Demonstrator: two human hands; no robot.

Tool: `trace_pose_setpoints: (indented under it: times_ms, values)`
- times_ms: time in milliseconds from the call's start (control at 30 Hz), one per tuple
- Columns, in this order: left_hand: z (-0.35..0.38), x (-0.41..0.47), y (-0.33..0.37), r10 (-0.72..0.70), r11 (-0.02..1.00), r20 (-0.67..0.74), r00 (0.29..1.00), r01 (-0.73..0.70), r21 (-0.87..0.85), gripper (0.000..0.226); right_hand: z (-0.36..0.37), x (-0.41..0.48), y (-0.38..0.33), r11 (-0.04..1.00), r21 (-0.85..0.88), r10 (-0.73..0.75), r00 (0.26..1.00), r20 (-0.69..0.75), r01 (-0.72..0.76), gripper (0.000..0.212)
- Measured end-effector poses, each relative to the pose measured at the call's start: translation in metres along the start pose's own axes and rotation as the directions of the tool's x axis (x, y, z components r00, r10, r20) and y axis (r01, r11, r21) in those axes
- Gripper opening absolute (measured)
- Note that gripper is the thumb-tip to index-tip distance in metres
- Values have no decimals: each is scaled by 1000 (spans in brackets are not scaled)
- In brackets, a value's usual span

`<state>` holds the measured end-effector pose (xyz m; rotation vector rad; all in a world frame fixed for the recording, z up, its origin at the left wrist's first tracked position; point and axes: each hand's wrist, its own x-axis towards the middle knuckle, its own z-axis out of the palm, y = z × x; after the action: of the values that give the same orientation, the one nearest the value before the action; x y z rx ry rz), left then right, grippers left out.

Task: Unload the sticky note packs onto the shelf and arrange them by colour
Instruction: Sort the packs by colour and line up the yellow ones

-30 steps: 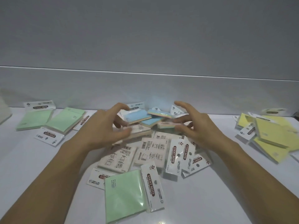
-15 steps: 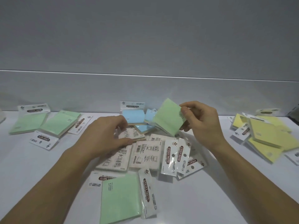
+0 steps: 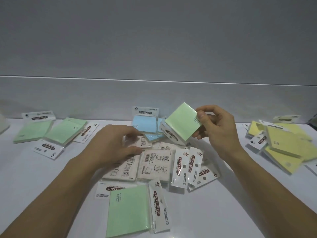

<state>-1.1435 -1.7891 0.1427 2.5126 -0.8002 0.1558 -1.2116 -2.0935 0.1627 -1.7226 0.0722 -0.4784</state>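
My right hand pinches a green sticky note pack by its right edge and holds it tilted above the middle heap. My left hand rests with loosely bent fingers on the face-down pinkish packs of that heap. Blue packs lie at the back of the heap, against the wall. Another green pack lies nearest to me. A group of green packs sits at the left, and yellow packs are piled at the right.
All packs lie on a white shelf surface that ends at a grey back wall. Bare white surface shows between the three groups and in front at both sides.
My right hand has lifted the green pack out of the heap and raised it a little higher. My left hand has come down onto the pinkish packs.
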Motion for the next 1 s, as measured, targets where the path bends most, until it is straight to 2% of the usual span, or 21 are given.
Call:
trace_pose_setpoints:
  times_ms: [100, 267, 400, 500, 667, 867, 1000]
  values:
    - [5, 3, 2, -19, 999, 41, 999, 18, 36, 60, 2, -1, 0, 1000, 2, 14, 1000, 9, -14, 8]
    - [5, 5, 2, -7, 999, 90, 996, 4, 41, 64, 6, -4, -2, 1000, 7, 28, 999, 19, -28, 8]
    - [-6, 5, 3, -11, 1000, 116, 993, 13, -22, 46, 8, -7, -4, 1000, 2, 31, 999, 28, -31, 8]
    - [-23, -7, 2, 71, 997, 112, 991, -68, -27, 32, 8, -7, -6, 999, -4, 33, 999, 28, -33, 8]
    - [-50, -28, 16, 75, 997, 426, 902, -77, -12, 80, 11, -11, -10, 999, 21, 45, 997, 68, -47, 9]
    - [-65, -78, 40, 268, 963, 452, 851, -229, -141, 77, 22, -18, -20, 999, 19, 39, 993, 113, -42, 10]
    - [-43, -112, 51, 268, 950, 458, 848, -312, 23, 79, 38, -26, -28, 999, 24, 24, 987, 160, -28, 11]
